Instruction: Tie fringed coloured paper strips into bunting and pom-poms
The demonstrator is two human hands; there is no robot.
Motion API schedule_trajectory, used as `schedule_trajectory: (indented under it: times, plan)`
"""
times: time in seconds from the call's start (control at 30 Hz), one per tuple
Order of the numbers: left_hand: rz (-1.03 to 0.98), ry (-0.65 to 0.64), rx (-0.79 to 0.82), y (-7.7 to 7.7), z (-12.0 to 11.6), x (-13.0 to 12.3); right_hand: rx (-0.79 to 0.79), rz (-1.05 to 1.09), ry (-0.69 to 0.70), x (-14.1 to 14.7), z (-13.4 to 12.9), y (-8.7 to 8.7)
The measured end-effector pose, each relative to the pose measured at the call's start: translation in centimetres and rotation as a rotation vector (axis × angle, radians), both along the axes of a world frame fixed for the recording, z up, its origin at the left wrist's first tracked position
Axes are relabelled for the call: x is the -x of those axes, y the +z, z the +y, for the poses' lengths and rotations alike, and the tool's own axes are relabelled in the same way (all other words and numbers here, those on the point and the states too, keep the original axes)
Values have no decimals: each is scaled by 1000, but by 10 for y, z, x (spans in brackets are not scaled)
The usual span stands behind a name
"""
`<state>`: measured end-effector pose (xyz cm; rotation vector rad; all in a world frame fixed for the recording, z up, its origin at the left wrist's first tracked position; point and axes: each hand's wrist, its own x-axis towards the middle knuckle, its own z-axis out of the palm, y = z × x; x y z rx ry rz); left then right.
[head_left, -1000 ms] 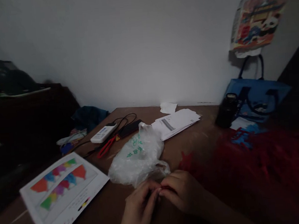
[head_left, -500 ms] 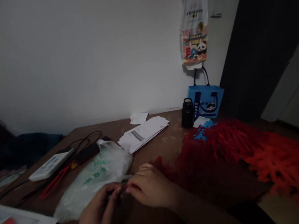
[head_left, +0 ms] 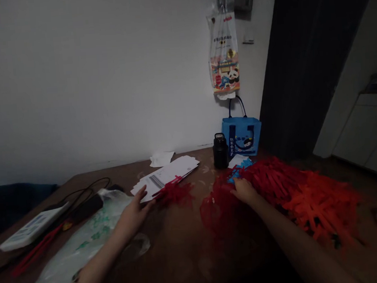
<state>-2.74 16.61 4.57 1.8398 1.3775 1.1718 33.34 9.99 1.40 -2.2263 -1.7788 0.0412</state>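
My left hand reaches over the table, its fingers apart and nothing held, close beside a small bunch of red strips. That bunch is blurred and partly overlaps the white papers. At the near edge of the large pile, my right hand has its fingers drawn together on dark red strips, which are smeared by motion. The fingertips are partly hidden. Blue strips lie just behind that hand. Bright red strips and orange strips spread to its right.
A crumpled clear plastic bag lies under my left forearm. Left of it are a white power strip and dark cables. A black bottle and a blue tote bag stand at the back, below a hanging tissue pack.
My hands were together at the front of the table; they have parted, left hand forward and right hand over to the red strips. The small red bunch now lies by the papers. The view has shifted right.
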Motion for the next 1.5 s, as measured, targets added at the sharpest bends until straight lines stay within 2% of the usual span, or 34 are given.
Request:
schedule_trajectory:
  times: [0.07, 0.17, 0.23, 0.33, 0.43, 0.57, 0.63, 0.7, 0.8, 0.87, 0.97, 1.1, 1.27, 1.33, 1.4, 1.5]
  plan:
    - [64, -64, -69, -6, -7, -13, -8, -50, -21, -2, 3, -6]
    - [129, -198, -179, -7, -33, -37, -92, -103, 47, 10, -2, -2]
    - [193, -316, -266, -3, -55, -57, -176, -132, 152, 26, -13, 4]
    - [394, -569, -477, 1, -82, -88, -305, -168, 351, 55, -36, 10]
    - [501, -685, -513, -4, -91, -107, -424, -181, 485, 67, -55, 8]
    - [484, -598, -407, -20, -89, -105, -593, -152, 452, 51, -65, 1]
    - [478, -586, -418, -24, -92, -99, -662, -152, 480, 48, -70, -3]
    - [482, -653, -469, -24, -99, -95, -707, -165, 598, 58, -79, -8]
    - [465, -744, -507, -23, -114, -88, -758, -148, 748, 89, -98, -16]
    - [449, -704, -462, -25, -121, -80, -775, -41, 719, 106, -109, -20]
    - [448, -631, -453, -35, -130, -62, -802, 35, 658, 116, -117, -25]
    - [513, -534, -559, -51, -139, -35, -883, -60, 752, 115, -123, -27]
    - [641, -210, -732, -61, -140, 9, -934, -295, 911, 118, -137, -25]
    - [751, -122, -780, -64, -140, 35, -939, -327, 938, 124, -138, -35]
    - [835, -65, -742, -68, -143, 58, -958, -328, 921, 132, -136, -52]
    - [810, -93, -619, -72, -161, 75, -933, -322, 886, 142, -132, -77]
